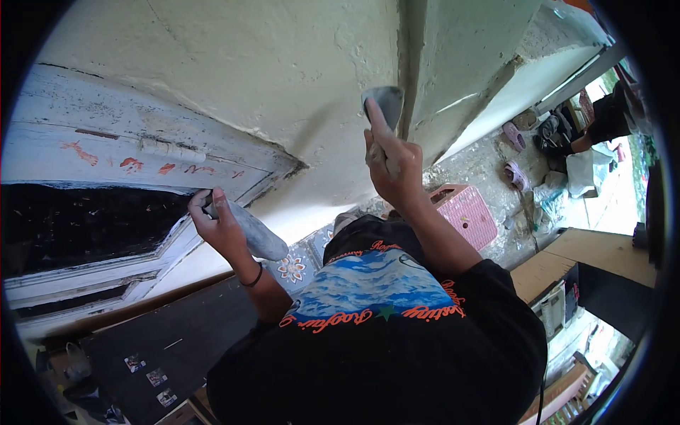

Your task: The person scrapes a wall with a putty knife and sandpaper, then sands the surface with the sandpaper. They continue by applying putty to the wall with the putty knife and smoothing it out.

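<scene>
My right hand (395, 166) grips a grey putty scraper (386, 100), its index finger stretched along the blade. The blade lies right at the cream wall (283, 64), beside a dark vertical groove (406, 71). Lower and to the left, my left hand (221, 225) is closed around the edge of a grey, dusty, rounded holder (261, 232), thumb on top. Its inside faces away from me and is hidden. Close by that hand is a worn white window frame (142, 142) with reddish smears and a dark pane (92, 219).
A pink perforated plastic stool (467, 216) stands on the floor behind my right arm. Purple clogs (516, 173) and other shoes lie farther right, near a person's leg (598, 124). A black tabletop (170, 340) is at lower left; a wooden cabinet (602, 251) is at right.
</scene>
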{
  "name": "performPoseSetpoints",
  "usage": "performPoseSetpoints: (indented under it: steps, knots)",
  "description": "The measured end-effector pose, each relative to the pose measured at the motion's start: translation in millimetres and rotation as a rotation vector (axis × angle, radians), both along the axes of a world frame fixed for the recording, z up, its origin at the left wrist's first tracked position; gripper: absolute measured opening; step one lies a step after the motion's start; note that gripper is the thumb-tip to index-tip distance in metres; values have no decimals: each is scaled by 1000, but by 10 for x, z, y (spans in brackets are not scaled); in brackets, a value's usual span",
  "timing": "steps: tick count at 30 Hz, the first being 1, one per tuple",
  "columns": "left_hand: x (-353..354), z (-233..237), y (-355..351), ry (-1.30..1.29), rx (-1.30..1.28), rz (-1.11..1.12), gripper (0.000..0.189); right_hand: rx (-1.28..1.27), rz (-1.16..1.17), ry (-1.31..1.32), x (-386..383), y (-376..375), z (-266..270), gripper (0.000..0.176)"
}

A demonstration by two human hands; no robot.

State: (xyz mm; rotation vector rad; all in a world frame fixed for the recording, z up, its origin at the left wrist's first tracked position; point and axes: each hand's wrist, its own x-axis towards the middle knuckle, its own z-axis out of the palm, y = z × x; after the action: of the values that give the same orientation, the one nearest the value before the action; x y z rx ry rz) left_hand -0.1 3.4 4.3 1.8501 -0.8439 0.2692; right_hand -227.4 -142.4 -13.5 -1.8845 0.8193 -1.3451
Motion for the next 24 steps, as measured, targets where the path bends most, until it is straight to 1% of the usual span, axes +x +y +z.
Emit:
performPoseSetpoints:
  steps: [1, 2, 4, 5, 6, 7, 8, 9, 10, 12, 13, 14, 15, 16, 18, 20, 22, 23, 24]
  knots:
    - [6, 0, -4, -29, 12, 8, 23, -15, -49, -24, 33, -55, 78, 54]
    - [8, -4, -12, -58, 23, 17, 23, -16, -50, -24, 58, -140, 24, 54]
    - [2, -22, -5, -32, 6, 4, 23, -138, -96, 128, 134, -229, -259, 57]
    - [15, -21, -11, -9, -18, -10, 23, -35, -64, 227, 105, -176, -437, 59]
    - [20, -20, -36, -8, -24, -4, 23, -42, -58, 228, 86, -133, -627, 59]
    - [14, -17, -44, 18, -44, -4, 25, 6, -23, 322, 63, -68, -819, 60]
    - [-1, -21, -18, 45, -55, -9, 28, 62, 9, 417, 24, 16, -858, 60]
    - [-6, -36, 20, 49, -47, -8, 28, 80, 24, 431, -25, 70, -872, 61]
    - [15, -47, 12, 25, -36, 1, 28, 74, 22, 430, -52, 58, -844, 61]
    - [35, -34, 0, -5, -14, 12, 28, 4, 82, 177, -78, 68, -358, 59]
    - [26, -29, 5, 23, -22, 6, 29, 20, 84, 178, -69, 83, -127, 59]
    - [19, -27, -15, 51, -38, -3, 29, -17, 30, 90, -34, 31, 112, 59]
    - [17, -28, -21, 52, -32, -4, 29, -56, -26, 2, -5, -33, 212, 59]
    - [23, -28, -17, 30, -17, 5, 29, -49, -26, 2, 32, -108, 164, 59]
    - [19, -28, -3, 9, 8, 23, 29, -222, -130, 180, 153, -235, -66, 62]
    - [-8, -18, -7, 15, -7, 10, 30, -217, -117, 228, 156, -159, -543, 64]
    - [2, -31, 1, -8, -8, 7, 31, 35, -17, 483, 83, 30, -875, 63]
    - [-27, -16, 0, -18, -1, 6, 32, 43, -7, 487, 13, 144, -973, 63]
    - [-48, -6, -2, -29, -2, 2, 32, 42, 49, 519, -56, 218, -1038, 62]
